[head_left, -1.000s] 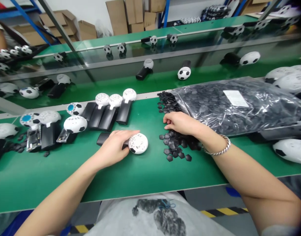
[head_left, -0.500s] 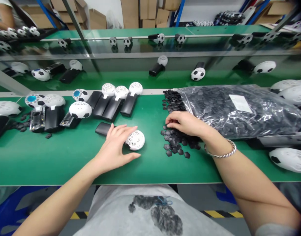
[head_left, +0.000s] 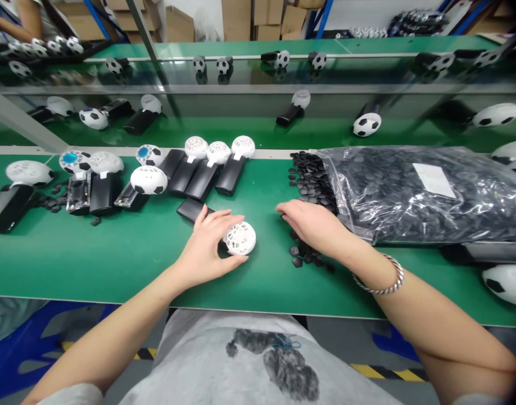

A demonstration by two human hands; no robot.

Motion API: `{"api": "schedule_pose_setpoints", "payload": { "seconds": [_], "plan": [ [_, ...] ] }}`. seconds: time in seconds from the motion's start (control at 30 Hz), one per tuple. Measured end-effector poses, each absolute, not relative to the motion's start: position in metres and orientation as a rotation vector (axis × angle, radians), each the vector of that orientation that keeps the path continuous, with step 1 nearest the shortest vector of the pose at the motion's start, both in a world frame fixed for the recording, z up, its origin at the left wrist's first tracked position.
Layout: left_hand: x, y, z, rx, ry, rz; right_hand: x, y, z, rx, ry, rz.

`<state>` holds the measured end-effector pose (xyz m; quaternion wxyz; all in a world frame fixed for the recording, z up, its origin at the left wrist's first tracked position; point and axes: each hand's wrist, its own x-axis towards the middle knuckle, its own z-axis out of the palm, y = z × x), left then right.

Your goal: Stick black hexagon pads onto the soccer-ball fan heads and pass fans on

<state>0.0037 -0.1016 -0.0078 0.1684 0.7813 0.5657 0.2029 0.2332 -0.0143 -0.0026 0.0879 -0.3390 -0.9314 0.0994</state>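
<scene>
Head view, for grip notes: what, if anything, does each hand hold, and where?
Left hand: white ball, by its near and far edges. Right hand: cannot tell.

Left hand (head_left: pixel 205 244) cups, thumb (head_left: pixel 234 262) opposing; right hand (head_left: pixel 315 225) arches palm-down, fingers (head_left: pixel 286 208) curled.

On my worktop (head_left: pixel 258 281), loose pieces (head_left: pixel 312 173) lie between the bag (head_left: pixel 393 188), at right, and the front ball-headed unit (head_left: pixel 241 239), at left.

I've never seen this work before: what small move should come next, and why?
Probably bring the right hand, seemingly pinched over the loose black pentagonal pieces, across to the white ball-shaped head: the left hand curls around it, and its surface shows open gaps.
</scene>
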Motion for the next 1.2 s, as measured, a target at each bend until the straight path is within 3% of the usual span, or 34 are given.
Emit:
{"api": "schedule_pose_setpoints", "payload": {
  "seconds": [0.17, 0.57, 1.07, 1.2],
  "plan": [
    [0.005, -0.104, -0.011, 2.224, 1.611, 0.615, 0.219, -0.034, 0.000, -0.606, -2.502, 0.787],
    [0.003, -0.104, -0.011, 2.186, 1.568, 0.627, 0.193, -0.046, -0.008, -0.312, -2.463, 0.727],
    [0.003, -0.102, -0.014, 2.162, 1.577, 0.689, 0.191, -0.039, -0.009, -0.674, -2.267, 1.071],
    [0.007, -0.111, -0.017, 2.244, 1.551, 0.683, 0.220, -0.013, 0.010, -0.998, -2.484, 0.768]
  ]
}}
